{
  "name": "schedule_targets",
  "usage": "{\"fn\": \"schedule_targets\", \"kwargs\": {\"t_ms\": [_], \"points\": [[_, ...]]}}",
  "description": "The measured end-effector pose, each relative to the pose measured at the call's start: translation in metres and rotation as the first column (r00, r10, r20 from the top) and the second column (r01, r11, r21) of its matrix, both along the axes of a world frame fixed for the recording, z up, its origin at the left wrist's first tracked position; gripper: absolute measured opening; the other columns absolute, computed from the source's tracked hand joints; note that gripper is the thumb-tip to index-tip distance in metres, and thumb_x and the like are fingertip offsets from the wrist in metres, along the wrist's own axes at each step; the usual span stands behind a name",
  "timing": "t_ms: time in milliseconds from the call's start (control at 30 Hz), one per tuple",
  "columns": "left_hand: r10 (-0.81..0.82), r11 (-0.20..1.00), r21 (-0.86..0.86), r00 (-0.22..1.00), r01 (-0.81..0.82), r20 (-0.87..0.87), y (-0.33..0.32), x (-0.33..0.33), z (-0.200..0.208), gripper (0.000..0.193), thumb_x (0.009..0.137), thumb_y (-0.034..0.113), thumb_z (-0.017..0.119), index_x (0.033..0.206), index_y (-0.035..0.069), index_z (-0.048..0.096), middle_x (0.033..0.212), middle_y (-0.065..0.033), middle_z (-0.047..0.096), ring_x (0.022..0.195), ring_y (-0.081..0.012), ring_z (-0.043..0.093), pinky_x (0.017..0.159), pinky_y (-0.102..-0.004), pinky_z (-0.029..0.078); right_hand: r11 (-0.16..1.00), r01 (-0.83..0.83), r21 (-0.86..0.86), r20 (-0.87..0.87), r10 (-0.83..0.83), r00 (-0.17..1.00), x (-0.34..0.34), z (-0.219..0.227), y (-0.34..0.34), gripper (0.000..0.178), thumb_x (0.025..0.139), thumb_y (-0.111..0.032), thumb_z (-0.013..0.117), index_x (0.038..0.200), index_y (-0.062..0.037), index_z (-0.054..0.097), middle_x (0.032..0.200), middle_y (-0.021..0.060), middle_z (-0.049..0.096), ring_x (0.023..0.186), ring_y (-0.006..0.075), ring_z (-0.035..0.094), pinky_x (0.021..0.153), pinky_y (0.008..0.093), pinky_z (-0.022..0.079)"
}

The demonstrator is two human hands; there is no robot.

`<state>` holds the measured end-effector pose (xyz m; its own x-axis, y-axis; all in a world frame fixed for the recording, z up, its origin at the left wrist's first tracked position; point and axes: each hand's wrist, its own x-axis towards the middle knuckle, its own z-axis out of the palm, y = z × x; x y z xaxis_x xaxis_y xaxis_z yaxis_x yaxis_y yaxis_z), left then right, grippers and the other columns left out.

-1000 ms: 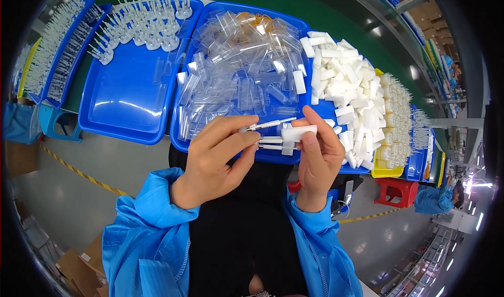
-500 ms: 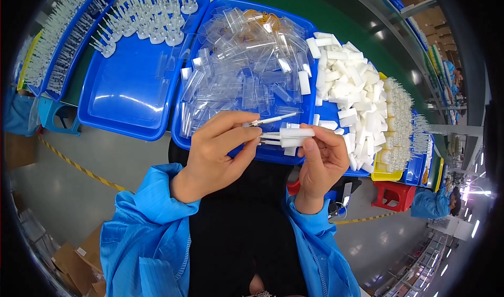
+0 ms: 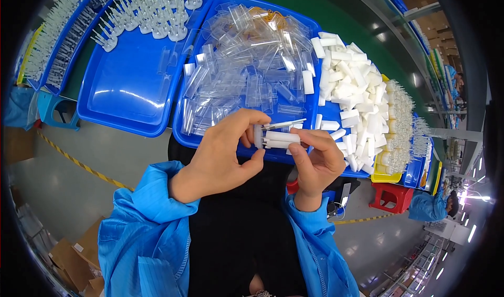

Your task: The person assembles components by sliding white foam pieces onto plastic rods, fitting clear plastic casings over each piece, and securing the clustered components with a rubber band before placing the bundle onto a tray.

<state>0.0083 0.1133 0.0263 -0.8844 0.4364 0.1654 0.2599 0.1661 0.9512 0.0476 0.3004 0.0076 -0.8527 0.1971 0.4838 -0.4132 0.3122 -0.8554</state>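
My left hand point(image 3: 220, 152) grips a small pronged part by its pale round base point(image 3: 258, 136), between thumb and fingers. Thin rods point(image 3: 287, 123) stick out from that base toward the right; one stands bare. Two white foam-like sleeves point(image 3: 282, 137) lie side by side over the other rods, close to the base. At their far ends, my right hand point(image 3: 317, 158) pinches them with thumb and forefinger. Both hands are above the near edge of the blue tray of clear plastic sleeves point(image 3: 260, 89).
At left, a blue tray point(image 3: 123, 87) bears several similar pronged parts point(image 3: 157, 19) at its back. A heap of white foam-like pieces point(image 3: 352, 82) lies at right, beside yellow trays of pronged parts point(image 3: 401, 118). Below stand a red stool point(image 3: 391, 197) and a blue stool point(image 3: 50, 113).
The white sleeves have slid left along the rods, nearer the base. My left fingers have shifted so the round base now shows. My right hand has moved slightly left.
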Motion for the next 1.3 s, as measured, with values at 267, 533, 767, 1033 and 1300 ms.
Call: {"fn": "schedule_targets", "kwargs": {"t_ms": [267, 533, 767, 1033, 1300], "points": [[-0.018, 0.999, 0.036, 0.999, 0.019, -0.027, -0.002, 0.0, -0.01, 0.046, 0.071, -0.009, 0.067, 0.115, 0.003, 0.062, 0.1, -0.0105, 0.059, 0.078, -0.0172, 0.059, 0.069, -0.0262, 0.05, 0.944, -0.075, 0.32, -0.012, 0.084, 0.996, -0.008, 0.011, 0.006, 0.026, 0.07, 0.002, 0.076, 0.095, 0.0025, 0.069, 0.087, 0.0123, 0.07, 0.077, 0.0205, 0.063, 0.073, 0.0294, 0.048], [0.0, 0.995, -0.103, 0.997, -0.009, -0.081, -0.005, -0.002, -0.01, 0.039, 0.072, -0.009, 0.065, 0.109, 0.002, 0.06, 0.11, -0.011, 0.049, 0.081, -0.0197, 0.056, 0.069, -0.0255, 0.048, 0.802, 0.071, 0.593, 0.099, -0.16, 0.982, -0.027, 0.018, 0.05, 0.022, 0.072, 0.001, 0.071, 0.094, -0.0022, 0.069, 0.088, 0.011, 0.063, 0.084, 0.0284, 0.059, 0.075, 0.0342, 0.046], [-0.086, 0.974, -0.213, 0.994, 0.07, -0.065, -0.004, -0.005, -0.003, 0.027, 0.078, -0.006, 0.062, 0.105, -0.002, 0.058, 0.109, -0.0116, 0.048, 0.084, -0.0216, 0.058, 0.072, -0.029, 0.051, 0.765, -0.124, 0.632, 0.326, -0.118, 0.938, -0.007, 0.027, 0.034, 0.021, 0.073, -0.004, 0.073, 0.093, -0.0037, 0.068, 0.075, 0.0085, 0.058, 0.074, 0.0264, 0.057, 0.064, 0.0354, 0.045], [0.06, 0.998, -0.002, 0.996, -0.06, -0.063, -0.002, -0.011, 0.0, 0.007, 0.083, -0.004, 0.064, 0.088, -0.005, 0.06, 0.095, -0.012, 0.054, 0.074, -0.021, 0.064, 0.065, -0.0276, 0.056, 0.767, -0.112, 0.631, 0.332, -0.137, 0.933, -0.004, 0.016, 0.024, 0.026, 0.07, -0.003, 0.076, 0.089, -0.0028, 0.058, 0.076, 0.0111, 0.058, 0.067, 0.0261, 0.058, 0.057, 0.0335, 0.043], [0.091, 0.996, 0.008, 0.971, -0.091, -0.22, 0.002, -0.007, 0.002, 0.013, 0.076, -0.008, 0.069, 0.088, -0.004, 0.064, 0.098, -0.0112, 0.058, 0.08, -0.0196, 0.065, 0.065, -0.0258, 0.057, 0.964, 0.184, -0.192, 0.3, -0.121, 0.946, 0.001, 0.02, 0.03, 0.014, 0.088, 0.0, 0.063, 0.102, 0.0017, 0.061, 0.088, 0.0051, 0.064, 0.07, 0.0066, 0.056, 0.063, 0.018, 0.044]]}}
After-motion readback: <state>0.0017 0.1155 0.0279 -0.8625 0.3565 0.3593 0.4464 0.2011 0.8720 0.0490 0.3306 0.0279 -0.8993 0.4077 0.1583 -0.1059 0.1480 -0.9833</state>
